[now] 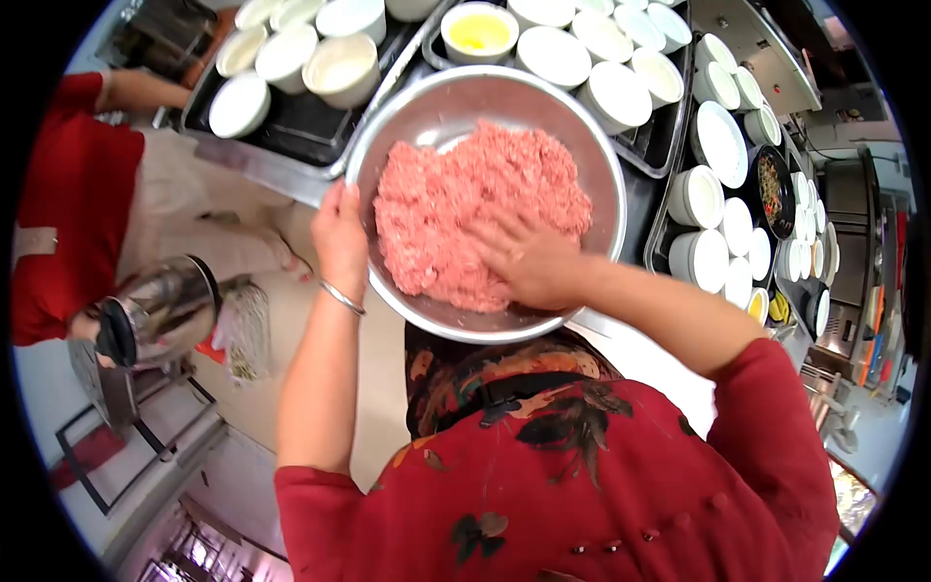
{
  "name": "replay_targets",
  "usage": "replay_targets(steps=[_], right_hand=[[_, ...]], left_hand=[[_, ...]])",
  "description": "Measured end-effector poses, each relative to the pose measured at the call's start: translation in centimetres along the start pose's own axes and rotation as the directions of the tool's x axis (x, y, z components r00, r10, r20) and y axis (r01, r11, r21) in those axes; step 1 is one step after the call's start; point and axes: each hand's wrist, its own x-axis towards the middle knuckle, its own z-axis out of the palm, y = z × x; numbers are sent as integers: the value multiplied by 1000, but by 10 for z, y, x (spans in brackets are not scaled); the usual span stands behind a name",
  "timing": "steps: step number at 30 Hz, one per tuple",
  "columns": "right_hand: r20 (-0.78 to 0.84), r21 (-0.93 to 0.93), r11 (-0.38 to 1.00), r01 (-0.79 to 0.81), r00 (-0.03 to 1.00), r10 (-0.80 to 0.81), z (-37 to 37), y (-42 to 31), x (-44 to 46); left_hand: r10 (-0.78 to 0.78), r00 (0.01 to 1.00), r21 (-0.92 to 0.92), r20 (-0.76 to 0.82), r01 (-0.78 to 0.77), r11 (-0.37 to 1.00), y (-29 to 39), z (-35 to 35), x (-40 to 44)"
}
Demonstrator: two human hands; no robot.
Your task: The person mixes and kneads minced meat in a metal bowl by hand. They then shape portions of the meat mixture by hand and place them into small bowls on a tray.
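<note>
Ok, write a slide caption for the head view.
Left hand holding the rim of a round silver metal bowl, right hand on the pink minced meat inside.

Just in front of me is a wide, round, shiny metal bowl, open side up, its rim smooth and bright. In it I have one large mass of minced meat, pink and raw-looking, flecked with paler bits, rough and lumpy on top. It spreads unevenly, leaving bare metal along the bowl's far side.
</note>
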Motion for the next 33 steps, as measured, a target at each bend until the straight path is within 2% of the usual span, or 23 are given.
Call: replay_targets(steps=[1, 2, 4, 5, 7, 8, 9, 10, 11, 12, 13, 15, 17, 18, 19, 22, 24, 25, 28, 30, 32, 33], right_hand=[[182, -21, 997, -76, 980, 79, -9, -9, 11], [56, -73, 993, -92, 994, 96, 0, -12, 23], [151, -26, 997, -68, 986, 71, -6, -3, 29], [132, -38, 995, -97, 986, 101, -24, -3, 28], [222, 291, 926, -241, 958, 179, -54, -7, 23], [213, 288, 923, -256, 957, 198, -55, -12, 30], [-95, 327, 931, -165, 974, 206, -50, -23, 39], [-394, 327, 942, -75, 895, 208, -44, -35, 50], [-474, 187, 982, -25, 873, 113, -33, -47, 67], [-532, 39, 999, 19, 847, 5, -27, -55, 81], [-538, 36, 999, -2, 843, 21, -29, -56, 87], [-406, 16, 998, -56, 912, 57, -33, -56, 99], [-416, 35, 991, -128, 900, 131, -21, -36, 86], [-127, -5, 976, -218, 968, 216, -38, -25, 71], [-49, -41, 955, -294, 955, 292, -41, -15, 57], [-34, 33, 902, -429, 902, 430, -37, -8, 33], [77, 139, 804, -578, 816, 573, -13, -10, 34], [135, 91, 789, -608, 793, 595, -17, -11, 45], [129, 141, 753, -643, 766, 630, -13, -12, 61], [95, 101, 768, -632, 775, 625, -28, -14, 51], [-30, 471, 752, -462, 843, 536, -38, -17, 24], [-185, 352, 697, -624, 684, 706, -34, -25, 8]], left_hand=[[-22, 1000, -60, 11, 23, 998, -10, -3, 3], [-37, 999, 4, -3, 37, 999, -3, -1, -1], [-68, 993, -74, 96, 76, 994, -2, -3, 0], [-57, 993, -98, 106, 68, 993, 0, -3, -1], [-36, 993, -112, 113, 49, 993, 3, -2, -1], [-69, 989, -139, 133, 87, 987, 3, -4, -2], [-114, 983, -163, 145, 137, 977, -2, -7, 0], [-158, 974, -187, 162, 187, 964, -5, -9, 3], [-147, 971, -183, 190, 183, 966, 1, -10, 6], [-220, 940, -237, 261, 283, 929, 8, -13, 7], [-287, 899, -280, 330, 384, 880, 12, -17, 9], [-225, 890, -271, 397, 348, 898, 2, -23, 19], [-188, 889, -278, 417, 322, 905, -4, -25, 21], [-187, 879, -274, 439, 329, 904, -3, -24, 21], [-191, 879, -291, 437, 339, 895, -1, -23, 21], [-198, 869, -296, 454, 357, 886, 1, -25, 21], [-206, 873, -242, 441, 337, 910, 4, -25, 20], [-212, 829, -204, 517, 360, 910, -7, -33, 26], [-300, 795, -208, 528, 463, 861, 10, -29, 27], [-317, 765, -182, 560, 487, 854, 19, -24, 38], [-228, 806, -159, 546, 367, 917, 19, -16, 46], [-188, 821, -141, 539, 307, 941, 19, -15, 46]])
